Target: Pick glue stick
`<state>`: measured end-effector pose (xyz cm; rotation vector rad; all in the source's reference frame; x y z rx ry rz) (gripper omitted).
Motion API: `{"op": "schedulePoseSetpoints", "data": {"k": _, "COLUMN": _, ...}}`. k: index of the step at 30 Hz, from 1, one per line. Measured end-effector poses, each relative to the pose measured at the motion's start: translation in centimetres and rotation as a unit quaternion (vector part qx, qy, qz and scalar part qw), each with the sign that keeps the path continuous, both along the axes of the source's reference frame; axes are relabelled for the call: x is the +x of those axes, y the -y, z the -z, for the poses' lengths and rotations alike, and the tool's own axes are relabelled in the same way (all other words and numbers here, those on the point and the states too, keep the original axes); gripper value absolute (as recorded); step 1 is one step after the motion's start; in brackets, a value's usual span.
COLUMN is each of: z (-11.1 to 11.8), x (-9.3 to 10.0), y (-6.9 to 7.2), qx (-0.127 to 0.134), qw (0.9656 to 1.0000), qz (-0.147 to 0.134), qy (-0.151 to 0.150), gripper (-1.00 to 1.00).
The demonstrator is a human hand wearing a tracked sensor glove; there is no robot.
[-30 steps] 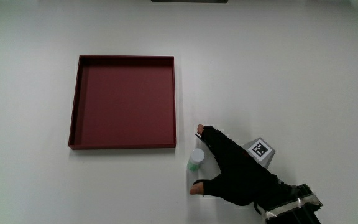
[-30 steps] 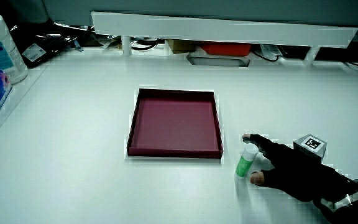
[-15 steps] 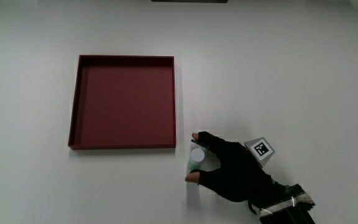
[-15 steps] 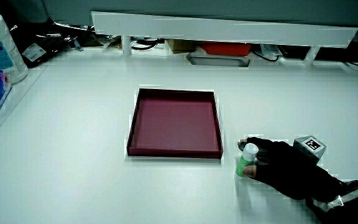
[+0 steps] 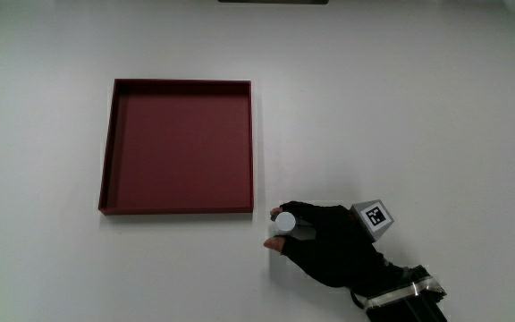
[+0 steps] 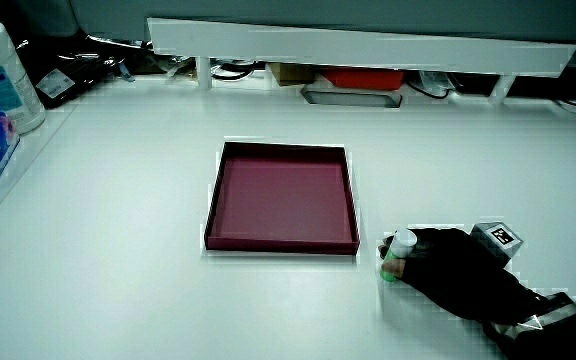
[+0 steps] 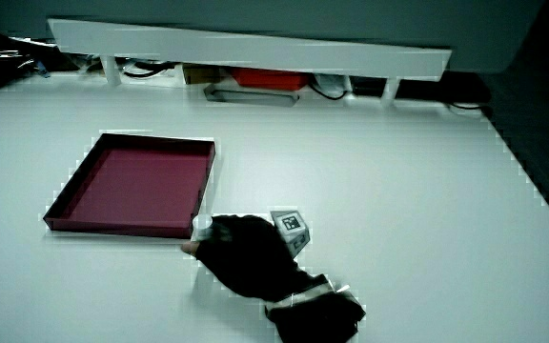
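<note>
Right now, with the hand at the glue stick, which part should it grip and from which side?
Grip the glue stick around its round body, just below the white cap. It stands upright beside the red tray's near corner, so a sideways wrap suits it. The hand already comes from the side away from the tray, fingers curled around the body; probably best to keep that approach.

no readable text, marker cube (image 5: 374,216) patterned only

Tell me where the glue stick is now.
The glue stick stands on the table, clasped in the hand, just off the red tray's corner nearest the person; a side view shows the same.
</note>
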<state>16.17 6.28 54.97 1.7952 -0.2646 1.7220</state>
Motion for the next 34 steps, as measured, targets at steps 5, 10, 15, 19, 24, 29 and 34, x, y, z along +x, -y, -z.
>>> {"op": "schedulePoseSetpoints", "data": {"k": 5, "z": 0.1, "x": -0.1, "y": -0.1, "qx": 0.005, "qw": 0.9999, "qz": -0.006, "qy": 0.009, "gripper": 0.85}}
{"op": "schedulePoseSetpoints", "data": {"k": 10, "z": -0.1, "x": -0.1, "y": -0.2, "qx": 0.004, "qw": 1.0, "qz": -0.003, "qy": 0.004, "gripper": 1.0}}
{"op": "schedulePoseSetpoints", "data": {"k": 15, "z": 0.1, "x": -0.2, "y": -0.2, "qx": 0.009, "qw": 1.0, "qz": -0.001, "qy": 0.005, "gripper": 1.0}}
{"op": "schedulePoseSetpoints", "data": {"k": 19, "z": 0.6, "x": -0.3, "y": 0.2, "qx": 0.021, "qw": 0.9997, "qz": 0.0, "qy": 0.011, "gripper": 1.0}}
{"op": "schedulePoseSetpoints", "data": {"k": 24, "z": 2.4, "x": -1.0, "y": 1.7, "qx": 0.058, "qw": 0.9982, "qz": 0.014, "qy": 0.001, "gripper": 1.0}}
{"op": "schedulePoseSetpoints", "data": {"k": 29, "z": 4.6, "x": -2.6, "y": 3.5, "qx": 0.091, "qw": 0.9955, "qz": 0.026, "qy": 0.002, "gripper": 1.0}}
{"op": "schedulePoseSetpoints", "data": {"k": 34, "z": 5.9, "x": -4.6, "y": 5.1, "qx": 0.122, "qw": 0.992, "qz": 0.035, "qy": -0.005, "gripper": 1.0}}
